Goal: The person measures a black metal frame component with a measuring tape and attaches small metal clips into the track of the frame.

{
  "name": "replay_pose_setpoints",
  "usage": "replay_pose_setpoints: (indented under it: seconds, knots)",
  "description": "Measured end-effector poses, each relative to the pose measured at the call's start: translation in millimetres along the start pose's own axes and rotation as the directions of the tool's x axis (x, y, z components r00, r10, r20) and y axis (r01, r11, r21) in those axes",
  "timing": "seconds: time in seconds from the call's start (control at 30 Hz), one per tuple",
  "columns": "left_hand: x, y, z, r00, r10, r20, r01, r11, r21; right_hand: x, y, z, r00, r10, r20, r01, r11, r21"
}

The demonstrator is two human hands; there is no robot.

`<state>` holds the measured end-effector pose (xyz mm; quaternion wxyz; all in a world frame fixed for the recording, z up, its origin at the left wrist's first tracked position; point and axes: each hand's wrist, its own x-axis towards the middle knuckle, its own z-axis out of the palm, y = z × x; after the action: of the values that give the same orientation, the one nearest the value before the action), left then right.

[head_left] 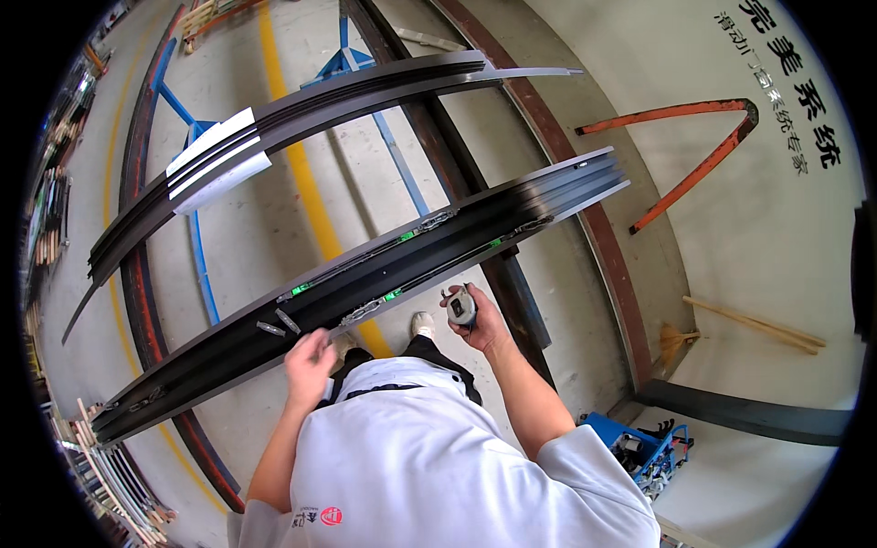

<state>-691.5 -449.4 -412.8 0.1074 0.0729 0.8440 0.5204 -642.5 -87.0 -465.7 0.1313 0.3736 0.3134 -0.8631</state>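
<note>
Black Chinese characters (pixel 809 100) on wall (pixel 795 242); red emblem (pixel 332 516), small lettering (pixel 299 520) on shirt (pixel 402 457).

Left hand (pixel 311 363) blurred, fingers bent, exact finger pose hard to make out. Left forearm (pixel 278 452) bare, slanting forward and inward. Right hand (pixel 486 327) slightly farther forward, fingers curled in grip. Right forearm (pixel 528 395) bare below short sleeve (pixel 594 475), angled forward and leftward. Hands well apart.

A head-worn fisheye camera looks steeply down over the wearer's shirt (pixel 402 457) at the left hand (pixel 311 361) and right hand (pixel 484 329), both near, the floor (pixel 251 242) beyond.
</note>
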Motion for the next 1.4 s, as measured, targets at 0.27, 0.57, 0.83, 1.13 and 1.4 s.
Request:
replay_pose_setpoints:
  seconds: [0.27, 0.57, 0.83, 1.13, 1.4]
  knots:
    - [-103.0, -209.7, -102.0, 0.697, -0.716, -0.028, 0.128, 0.163, -0.978, 37.9, -6.9, -14.3, 0.849, 0.062, 0.525, -0.279, 0.897, 0.345]
    - [-73.6, -260.2, -152.8, 0.666, -0.732, -0.143, -0.144, 0.061, -0.988, 36.9, 12.2, -4.4, 0.879, -0.031, 0.476, -0.218, 0.862, 0.458]
    - [-111.4, -272.4, -171.2, 0.827, -0.56, -0.05, 0.003, 0.093, -0.996, -50.2, 73.8, -17.8, 0.973, 0.003, 0.231, -0.122, 0.855, 0.504]
    - [-188.6, -274.9, -198.1, 0.92, -0.353, 0.168, 0.212, 0.09, -0.973, -163.7, 181.2, -72.0, 0.98, 0.093, 0.177, -0.179, 0.797, 0.576]
    - [-198.5, -271.8, -181.6, 0.996, -0.081, 0.03, 0.056, 0.349, -0.935, -184.6, 201.3, -84.4, 0.982, 0.156, 0.109, -0.19, 0.848, 0.495]
